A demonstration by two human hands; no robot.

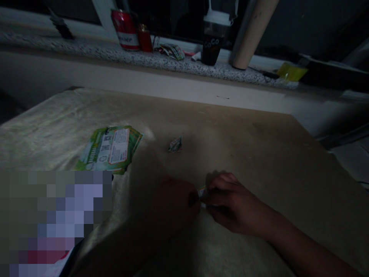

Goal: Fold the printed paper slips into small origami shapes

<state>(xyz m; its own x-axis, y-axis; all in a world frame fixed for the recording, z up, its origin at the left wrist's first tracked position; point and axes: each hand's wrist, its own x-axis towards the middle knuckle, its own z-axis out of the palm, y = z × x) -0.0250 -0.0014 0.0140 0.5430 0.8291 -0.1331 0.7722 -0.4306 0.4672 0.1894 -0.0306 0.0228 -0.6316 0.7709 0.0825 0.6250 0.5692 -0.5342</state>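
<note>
My left hand (170, 207) and my right hand (230, 206) meet low over a tan table (259, 154) in dim light. Both pinch a small pale wrapped item (201, 192) between their fingertips; I cannot make out what it is. A torn scrap of wrapper (175, 144) lies on the table just beyond the hands. Further left lies a flat green and white packet (111, 149) with printed text.
A speckled stone sill (161, 61) runs along the back. On it stand a red can (125, 30), a red lighter (145, 38), a dark cup with a white lid (212, 36), a cardboard tube (250, 32) and a yellow scrap (291, 71). A blurred patch covers the lower left.
</note>
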